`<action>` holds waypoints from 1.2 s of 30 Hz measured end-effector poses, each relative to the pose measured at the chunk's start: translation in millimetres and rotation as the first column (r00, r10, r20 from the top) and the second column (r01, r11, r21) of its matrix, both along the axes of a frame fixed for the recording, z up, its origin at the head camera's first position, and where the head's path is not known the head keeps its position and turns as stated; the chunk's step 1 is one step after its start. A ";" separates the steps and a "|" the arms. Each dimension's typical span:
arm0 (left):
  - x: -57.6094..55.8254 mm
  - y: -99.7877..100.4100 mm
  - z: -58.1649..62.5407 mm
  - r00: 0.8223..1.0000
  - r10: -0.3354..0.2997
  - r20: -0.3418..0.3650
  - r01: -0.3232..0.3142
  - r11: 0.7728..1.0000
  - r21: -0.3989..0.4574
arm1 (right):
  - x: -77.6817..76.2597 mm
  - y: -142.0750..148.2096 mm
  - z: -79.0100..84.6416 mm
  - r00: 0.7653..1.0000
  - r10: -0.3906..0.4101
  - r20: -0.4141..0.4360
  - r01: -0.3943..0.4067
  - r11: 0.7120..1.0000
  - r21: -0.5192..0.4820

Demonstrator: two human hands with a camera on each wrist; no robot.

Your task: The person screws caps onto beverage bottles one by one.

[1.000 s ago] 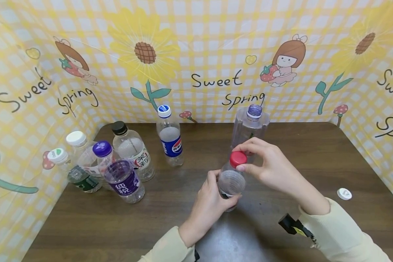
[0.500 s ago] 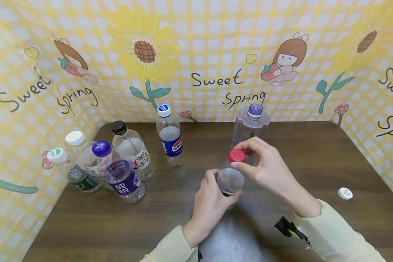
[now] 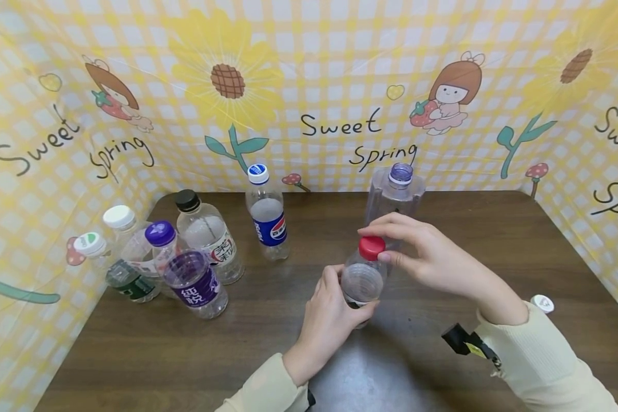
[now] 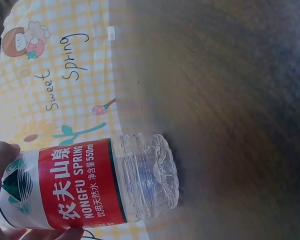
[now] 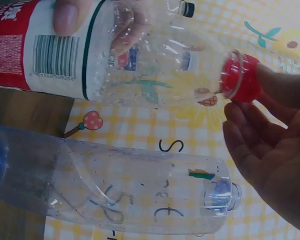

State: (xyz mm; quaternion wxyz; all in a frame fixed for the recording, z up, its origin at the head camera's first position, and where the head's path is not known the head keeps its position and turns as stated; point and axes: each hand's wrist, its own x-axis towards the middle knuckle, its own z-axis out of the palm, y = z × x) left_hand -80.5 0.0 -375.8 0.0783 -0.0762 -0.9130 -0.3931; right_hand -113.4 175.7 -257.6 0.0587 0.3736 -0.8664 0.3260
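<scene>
In the head view, my left hand [image 3: 329, 326] grips a clear plastic water bottle [image 3: 361, 280] around its body. Its red and white label [image 4: 80, 185] shows in the left wrist view, where the bottle's base is near the tabletop. My right hand [image 3: 422, 254] is at the bottle's red cap [image 3: 372, 248], with the thumb against its side and the fingers reaching over and behind it. The right wrist view shows the cap [image 5: 242, 77] on the bottle's neck, between thumb and fingers. Just behind stands a clear, capless bottle [image 3: 391, 191] with a bluish neck.
A Pepsi bottle [image 3: 268, 220] stands at the back centre. Several capped bottles are grouped at the left, among them a purple-capped bottle [image 3: 193, 280] and a black-capped bottle [image 3: 208, 234]. A loose white cap [image 3: 543, 303] lies at the right. Patterned cloth [image 3: 319, 68] walls the table.
My right hand's fingers have shifted around the red cap and straightened, and its wrist has swung right, now partly near the loose white cap. The left hand keeps its grip on the bottle.
</scene>
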 end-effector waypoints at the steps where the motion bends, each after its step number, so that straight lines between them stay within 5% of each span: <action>1: -0.1 -0.2 0.2 1.000 -0.001 -0.001 0.001 1.000 0.000 | -0.6 -0.4 -0.2 1.000 0.009 -0.008 -0.009 1.000 0.002; 16: -6.2 -8.2 2.7 0.993 -0.107 0.051 0.105 0.993 0.054 | -2.7 -2.0 -4.6 0.998 0.063 -0.010 -0.063 0.998 -0.005; 36: -1.8 -7.6 -0.1 0.996 -0.071 0.051 0.068 0.996 0.059 | 5.2 -9.5 -11.8 0.993 -0.111 0.045 0.114 0.990 -0.088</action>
